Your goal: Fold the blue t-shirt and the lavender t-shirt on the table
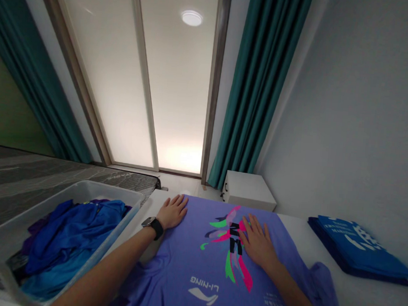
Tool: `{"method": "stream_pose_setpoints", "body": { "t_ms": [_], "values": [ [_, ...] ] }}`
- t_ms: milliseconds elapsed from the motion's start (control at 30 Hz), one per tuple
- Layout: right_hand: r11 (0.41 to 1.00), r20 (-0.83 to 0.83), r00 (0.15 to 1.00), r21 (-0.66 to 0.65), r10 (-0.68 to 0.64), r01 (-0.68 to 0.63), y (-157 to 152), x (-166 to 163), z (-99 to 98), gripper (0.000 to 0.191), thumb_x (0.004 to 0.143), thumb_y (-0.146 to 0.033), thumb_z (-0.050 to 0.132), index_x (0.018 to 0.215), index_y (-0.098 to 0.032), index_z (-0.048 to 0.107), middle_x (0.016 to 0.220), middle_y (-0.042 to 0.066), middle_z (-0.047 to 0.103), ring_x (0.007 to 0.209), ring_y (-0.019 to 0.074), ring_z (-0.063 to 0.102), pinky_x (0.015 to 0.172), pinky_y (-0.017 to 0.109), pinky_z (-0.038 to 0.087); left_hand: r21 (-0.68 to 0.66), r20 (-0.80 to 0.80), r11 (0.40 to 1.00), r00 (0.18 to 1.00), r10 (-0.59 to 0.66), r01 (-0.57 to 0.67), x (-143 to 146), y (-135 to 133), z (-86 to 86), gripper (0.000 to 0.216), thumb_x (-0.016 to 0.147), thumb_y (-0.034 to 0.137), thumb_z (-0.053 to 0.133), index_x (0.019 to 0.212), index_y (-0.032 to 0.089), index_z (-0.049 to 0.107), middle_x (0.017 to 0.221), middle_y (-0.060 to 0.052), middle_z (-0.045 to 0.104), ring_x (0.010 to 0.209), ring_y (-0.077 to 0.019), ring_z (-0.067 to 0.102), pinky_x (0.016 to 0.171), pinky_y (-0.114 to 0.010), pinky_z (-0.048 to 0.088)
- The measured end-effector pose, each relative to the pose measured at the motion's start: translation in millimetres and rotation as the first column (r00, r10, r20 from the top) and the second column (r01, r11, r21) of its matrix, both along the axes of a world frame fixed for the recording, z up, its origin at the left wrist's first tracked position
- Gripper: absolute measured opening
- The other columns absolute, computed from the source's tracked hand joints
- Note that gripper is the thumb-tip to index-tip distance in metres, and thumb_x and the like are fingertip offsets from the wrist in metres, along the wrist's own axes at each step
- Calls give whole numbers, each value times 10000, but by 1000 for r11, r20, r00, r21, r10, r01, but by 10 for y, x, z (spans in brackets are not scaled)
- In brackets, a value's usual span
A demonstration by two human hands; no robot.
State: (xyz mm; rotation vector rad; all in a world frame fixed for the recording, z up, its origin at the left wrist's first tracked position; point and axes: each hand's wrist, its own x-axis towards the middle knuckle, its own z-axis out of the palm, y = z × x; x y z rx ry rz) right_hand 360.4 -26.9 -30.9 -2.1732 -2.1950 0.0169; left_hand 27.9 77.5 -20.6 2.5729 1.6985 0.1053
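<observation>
A purple T-shirt (195, 265) with a pink, green and black print lies spread flat on a white table (372, 298). My left hand (173, 212), with a dark watch on the wrist, rests flat and open on the shirt's far left edge. My right hand (257, 242) lies flat with fingers spread on the shirt's printed middle. Neither hand holds anything.
A clear plastic bin (91, 192) of crumpled blue and purple clothes stands at the left. A stack of folded blue shirts (355, 247) sits at the right on the table. Beyond are a small white cabinet (248, 190), teal curtains (255, 81) and a bed (29, 177).
</observation>
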Motion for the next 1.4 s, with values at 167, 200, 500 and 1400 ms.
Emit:
{"method": "stream_pose_setpoints", "body": {
  "t_ms": [167, 200, 500, 1400],
  "values": [
    [989, -92, 985, -14, 146, -148, -89, -181, 13, 610, 985, -496, 217, 1508, -199, 321, 1585, 76, 249, 1467, 221, 178, 1184, 476, 120, 23, 0, 997, 997, -76, 76, -28, -64, -34, 522, 1005, 477, 272, 1507, 336, 295, 1599, -42, 228, 1472, -260, 186, 1168, -532, 132],
    [989, -95, 985, -15, 146, -148, -105, -216, 6, 607, 984, -501, 222, 1507, -209, 325, 1584, 77, 251, 1467, 226, 178, 1184, 482, 114, 25, 6, 998, 998, -63, 63, -38, -65, -44, 533, 1005, 479, 261, 1514, 323, 281, 1596, -38, 237, 1471, -250, 190, 1174, -522, 126],
    [987, -132, 980, -23, 152, -156, -107, -179, 85, 615, 985, -500, 211, 1511, -199, 313, 1583, 67, 251, 1466, 213, 185, 1189, 466, 107, 62, 14, 982, 984, 178, -179, 31, 115, -32, 507, 981, 350, 265, 1446, 218, 416, 1512, -110, 409, 1430, -334, 271, 1111, -652, 170],
    [997, -49, 996, -28, 74, -76, 199, 102, -63, 629, 986, -483, 173, 1514, -167, 301, 1589, 79, 234, 1470, 221, 164, 1184, 488, 101, 6, 50, 991, 990, 134, -134, -87, 396, 17, 508, 978, 427, 308, 1441, 251, 425, 1493, -48, 449, 1402, -220, 347, 1162, -466, 204]
  ]
}}
